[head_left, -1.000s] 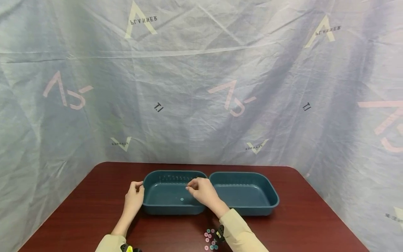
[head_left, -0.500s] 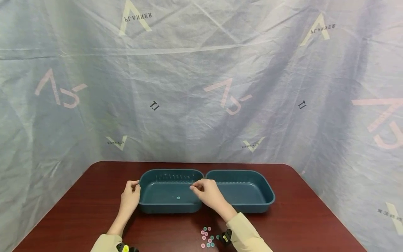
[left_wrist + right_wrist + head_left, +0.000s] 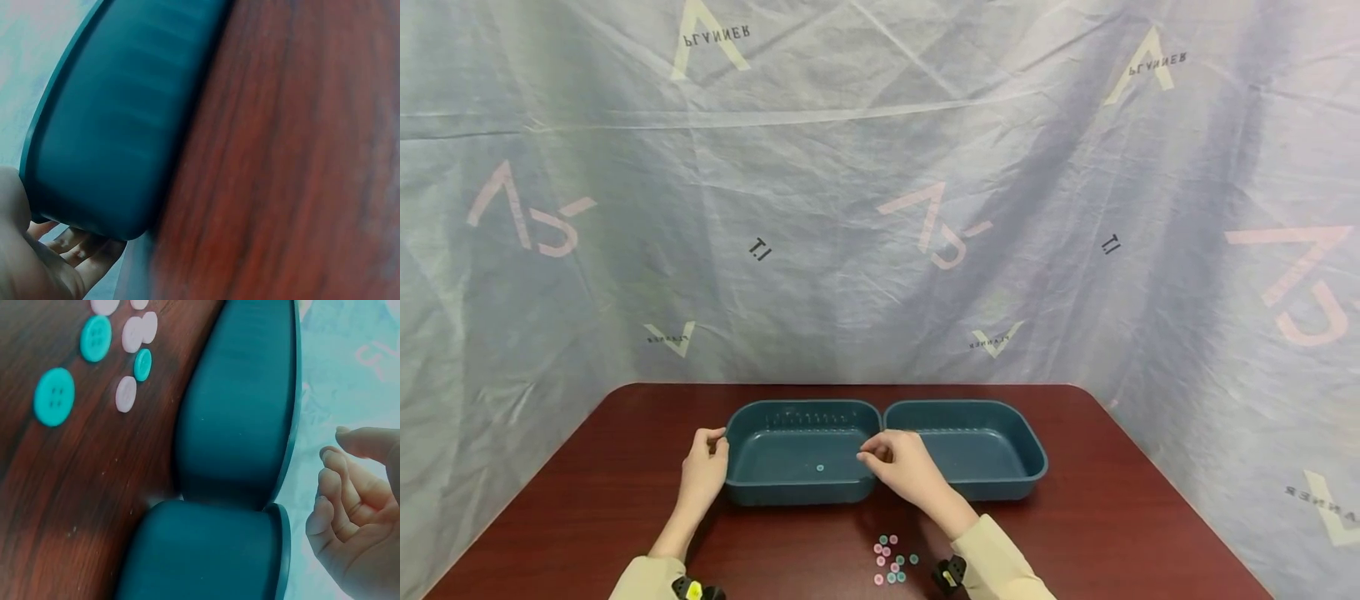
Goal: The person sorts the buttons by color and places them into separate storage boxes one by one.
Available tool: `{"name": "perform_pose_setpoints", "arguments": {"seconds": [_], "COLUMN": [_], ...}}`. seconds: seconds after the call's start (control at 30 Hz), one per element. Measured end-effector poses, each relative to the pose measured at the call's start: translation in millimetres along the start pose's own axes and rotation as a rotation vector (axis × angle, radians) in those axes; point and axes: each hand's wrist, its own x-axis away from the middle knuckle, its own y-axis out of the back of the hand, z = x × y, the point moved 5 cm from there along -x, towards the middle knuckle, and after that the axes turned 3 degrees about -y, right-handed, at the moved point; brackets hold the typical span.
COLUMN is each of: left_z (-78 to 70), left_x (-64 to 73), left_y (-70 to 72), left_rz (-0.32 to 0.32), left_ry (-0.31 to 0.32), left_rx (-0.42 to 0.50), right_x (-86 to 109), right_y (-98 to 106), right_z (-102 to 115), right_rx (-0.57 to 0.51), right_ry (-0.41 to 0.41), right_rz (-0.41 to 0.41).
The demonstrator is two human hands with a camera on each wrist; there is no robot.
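My left hand holds the left end of the left dark teal bin. In the left wrist view, the fingers lie along the bin's end wall, and the thumb side meets the rim's corner. A small teal button lies on that bin's floor. Above the bin's right side hovers my right hand, its fingers loosely bent. The right wrist view shows a small gap between thumb and forefinger, with nothing seen in it. Several pink and teal buttons lie on the table below the right forearm.
A second dark teal bin stands against the right end of the first. Both rest on a dark red wooden table. A pale printed sheet hangs behind and at both sides.
My right hand has drawn back to the right, away from the left bin's middle. The button in the bin and my left hand stay in place. The head view has shifted slightly.
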Motion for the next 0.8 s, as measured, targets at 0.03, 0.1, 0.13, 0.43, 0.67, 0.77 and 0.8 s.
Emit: {"name": "perform_pose_setpoints", "arguments": {"seconds": [0.03,0.1,0.13,0.43,0.67,0.77,0.8], "left_z": [0.1,-0.1,-0.2,-0.7,-1.6,-0.8,-0.6], "left_x": [0.0,-0.1,-0.1,0.0,0.0,-0.3,-0.3], "left_y": [0.0,-0.2,-0.3,1.8,2.1,0.8,0.4], "left_rz": [0.0,0.004,0.006,0.0,-0.004,0.003,0.004], "left_ry": [0.001,0.0,-0.001,-0.004,-0.003,0.002,0.003], "left_rx": [0.0,0.001,0.001,-0.002,-0.003,0.003,0.004], "right_x": [1.0,3.3,4.6,16.5,23.1,26.6,27.9], "right_y": [1.0,2.7,3.5,9.8,12.8,15.0,15.7], "right_z": [0.3,0.2,-0.1,-4.4,-9.7,-10.3,-10.3], "right_rx": [0.003,0.003,0.001,-0.004,0.004,0.013,0.013], "right_ry": [0.001,-0.001,-0.006,-0.016,-0.029,-0.032,-0.033], "right_rz": [0.001,0.007,0.01,0.025,0.045,0.045,0.046]}}
